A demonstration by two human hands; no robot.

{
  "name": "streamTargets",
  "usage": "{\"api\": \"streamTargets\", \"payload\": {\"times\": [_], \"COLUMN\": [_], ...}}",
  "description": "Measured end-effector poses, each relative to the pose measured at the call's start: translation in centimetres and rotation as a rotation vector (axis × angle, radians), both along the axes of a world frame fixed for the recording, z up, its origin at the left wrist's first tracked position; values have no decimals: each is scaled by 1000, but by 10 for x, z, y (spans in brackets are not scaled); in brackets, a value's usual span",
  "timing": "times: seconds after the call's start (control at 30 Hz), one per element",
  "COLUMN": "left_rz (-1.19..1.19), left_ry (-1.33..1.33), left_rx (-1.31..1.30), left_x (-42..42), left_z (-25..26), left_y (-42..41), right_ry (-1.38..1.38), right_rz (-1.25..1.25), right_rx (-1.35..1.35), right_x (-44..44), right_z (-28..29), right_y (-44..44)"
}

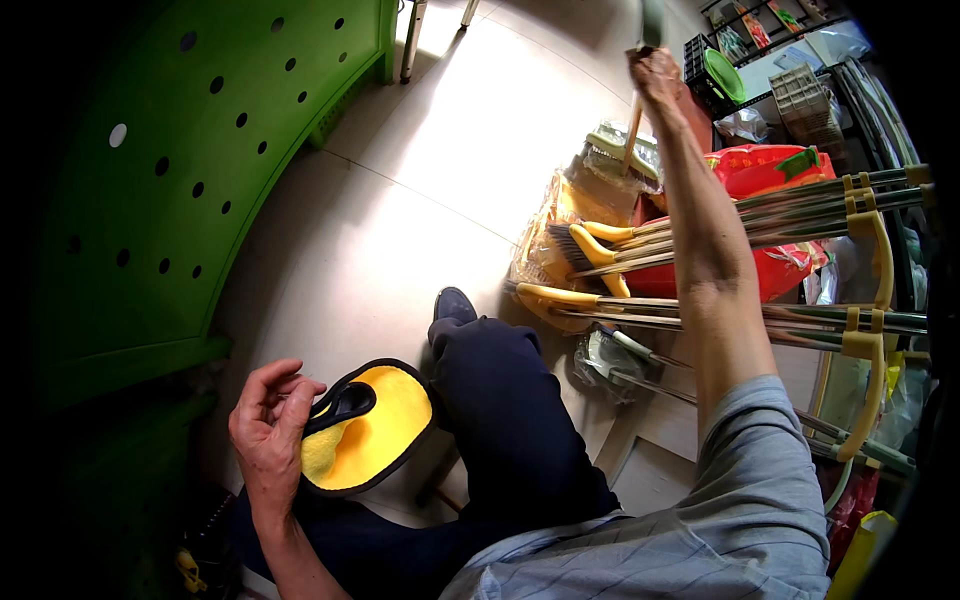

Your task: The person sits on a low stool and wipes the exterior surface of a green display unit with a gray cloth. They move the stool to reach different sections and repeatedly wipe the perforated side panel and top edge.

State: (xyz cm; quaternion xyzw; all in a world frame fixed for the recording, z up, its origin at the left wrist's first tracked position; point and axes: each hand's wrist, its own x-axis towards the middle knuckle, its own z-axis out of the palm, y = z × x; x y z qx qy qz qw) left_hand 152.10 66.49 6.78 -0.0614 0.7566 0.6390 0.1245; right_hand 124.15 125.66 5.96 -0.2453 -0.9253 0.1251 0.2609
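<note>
My left hand [274, 427] is at the lower left, its fingers curled against the black-edged rim of a yellow cloth piece [390, 424] that has a dark loop at its upper left; the hand looks closed on that edge. My right arm reaches far forward to the upper right. There my right hand [657, 75] is closed around something, with a blurred grey-green object [652, 22] just beyond it and a wooden stick [632, 131] just below it. Which of these it grips is not plain.
A green panel with round holes [217, 150] stands at the left. Right of my legs are brooms with yellow heads [596, 251] and metal handles, wrapped brushes [622, 154], red bags [780, 165] and a black crate [699, 67]. Metal legs [412, 41] stand at the top.
</note>
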Motion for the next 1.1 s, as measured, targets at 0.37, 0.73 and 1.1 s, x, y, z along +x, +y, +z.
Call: {"api": "streamTargets", "payload": {"times": [0.37,0.73,1.1], "left_rz": [8,-41,-29], "left_ry": [-9,8,-22], "left_rx": [-22,-23,-103], "left_x": [-1,-7,-8], "left_z": [-2,-5,-1], "left_y": [2,5,9], "right_ry": [386,530,92], "right_rz": [-261,-504,-649], "right_rx": [114,-131,-303], "right_x": [13,48,-6], "right_z": [20,-30,-43], "right_y": [88,220,280]}}
